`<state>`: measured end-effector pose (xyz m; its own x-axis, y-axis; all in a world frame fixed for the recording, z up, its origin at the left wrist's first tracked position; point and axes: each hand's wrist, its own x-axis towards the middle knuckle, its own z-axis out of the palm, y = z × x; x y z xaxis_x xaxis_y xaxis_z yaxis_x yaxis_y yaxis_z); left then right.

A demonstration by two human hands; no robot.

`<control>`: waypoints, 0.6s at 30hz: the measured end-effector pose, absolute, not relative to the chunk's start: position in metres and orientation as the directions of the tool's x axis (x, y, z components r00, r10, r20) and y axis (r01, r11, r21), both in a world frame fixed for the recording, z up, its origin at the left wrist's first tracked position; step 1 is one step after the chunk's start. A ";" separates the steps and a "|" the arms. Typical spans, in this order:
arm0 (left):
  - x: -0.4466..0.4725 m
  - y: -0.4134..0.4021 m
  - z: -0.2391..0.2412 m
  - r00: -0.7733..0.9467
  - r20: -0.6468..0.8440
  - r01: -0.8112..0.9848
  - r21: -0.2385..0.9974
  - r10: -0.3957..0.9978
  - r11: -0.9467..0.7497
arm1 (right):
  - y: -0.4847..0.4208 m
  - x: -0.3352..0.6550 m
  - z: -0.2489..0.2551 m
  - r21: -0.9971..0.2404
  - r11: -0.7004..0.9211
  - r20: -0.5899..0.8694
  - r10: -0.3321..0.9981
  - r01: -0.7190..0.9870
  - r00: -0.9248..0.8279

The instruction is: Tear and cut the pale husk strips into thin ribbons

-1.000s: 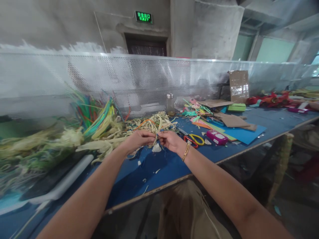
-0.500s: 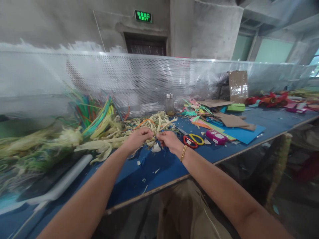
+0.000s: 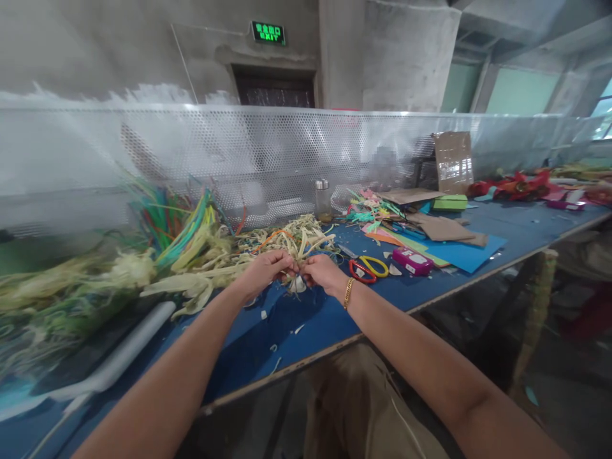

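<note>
Both hands meet above the blue table (image 3: 329, 325), fingertips almost touching. My left hand (image 3: 270, 268) is closed in a pinch on pale dried plant strips, which look like corn husk (image 3: 306, 245). My right hand (image 3: 322, 271), below a gold bracelet on the wrist, pinches the same small bunch from the other side. Strips fan up and away above the fingers; the exact grip point is hidden. Under the hands a white piece (image 3: 297, 285) shows. Behind them lies a tangled heap of pale strips (image 3: 282, 236) with an orange strand.
Right of my hands lie scissors (image 3: 368, 268) with red and yellow handles and a purple box (image 3: 412, 262). Coloured paper and cardboard (image 3: 444, 227) spread beyond. A glass bottle (image 3: 322, 201) stands before the perforated screen (image 3: 201, 153). Colourful stems (image 3: 176, 220) and husks are piled left.
The view has shifted slightly. My hands stay together at the bunch, with the fingers a little lower and the left fingers more curled in.
</note>
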<state>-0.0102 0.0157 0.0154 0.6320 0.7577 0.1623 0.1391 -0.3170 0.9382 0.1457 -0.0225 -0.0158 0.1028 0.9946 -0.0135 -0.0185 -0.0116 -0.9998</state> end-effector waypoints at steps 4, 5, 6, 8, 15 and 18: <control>-0.011 0.015 0.017 0.637 0.182 0.163 0.918 0.749 -0.361 | -0.027 0.149 -0.010 -0.969 0.053 0.076 0.993 0.243 0.087; -0.011 0.016 0.017 0.634 0.191 0.179 0.907 0.750 -0.382 | -0.030 0.151 -0.007 -0.922 0.097 0.132 0.989 0.374 0.068; -0.011 0.016 0.017 0.630 0.200 0.195 0.894 0.750 -0.403 | -0.032 0.154 -0.004 -0.842 0.144 0.195 0.980 0.520 0.045; -0.012 0.018 0.017 0.628 0.212 0.215 0.877 0.748 -0.429 | -0.039 0.158 0.004 -0.604 0.202 0.317 0.948 0.771 0.000; -0.010 0.026 0.012 0.646 0.240 0.281 0.808 0.725 -0.518 | -0.056 0.158 0.025 -0.252 0.194 0.450 0.891 0.948 -0.062; -0.009 0.027 0.010 0.630 0.268 0.326 0.761 0.729 -0.561 | -0.056 0.153 0.030 -0.316 0.207 0.471 0.881 0.926 -0.036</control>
<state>-0.0091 0.0269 0.0097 0.6296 0.7291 0.2683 0.3261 -0.5615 0.7605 0.1530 -0.0565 0.0304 -0.0360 0.8814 0.4710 0.9258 0.2068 -0.3163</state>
